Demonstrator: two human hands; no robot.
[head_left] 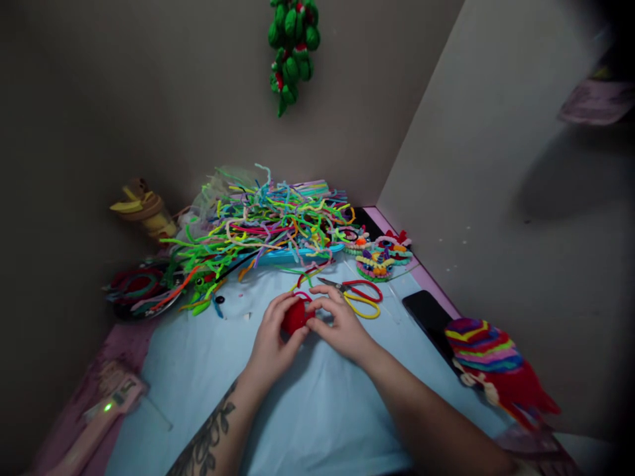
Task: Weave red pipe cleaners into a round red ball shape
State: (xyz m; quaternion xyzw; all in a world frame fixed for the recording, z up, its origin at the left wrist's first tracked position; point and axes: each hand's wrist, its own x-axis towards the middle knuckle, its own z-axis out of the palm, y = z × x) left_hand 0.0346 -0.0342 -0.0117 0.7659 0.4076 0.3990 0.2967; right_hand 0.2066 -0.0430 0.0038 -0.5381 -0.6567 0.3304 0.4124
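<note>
Above the middle of the blue cloth, my left hand (pixel 276 328) is closed around the left side of a small, rounded red pipe-cleaner piece (pixel 295 315). My right hand (pixel 340 325) has its thumb and fingers curled in a pinch at the right edge of the same piece. A thin pink-red loop shows at its top. The fingers cover part of the piece. Just beyond my right hand lie scissors (pixel 364 291) with one red and one yellow handle, their blades pointing left. Loose pipe cleaners (pixel 278 221) are heaped behind both hands.
The heap spills over a blue tray (pixel 297 256). Several colourful pipe-cleaner figures (pixel 376 264) sit at its right. A black phone (pixel 431 320) and a striped red piece (pixel 496 360) lie at right. A pink glue gun (pixel 116 396) with a lit green light lies at left, near a yellow pot (pixel 153 211).
</note>
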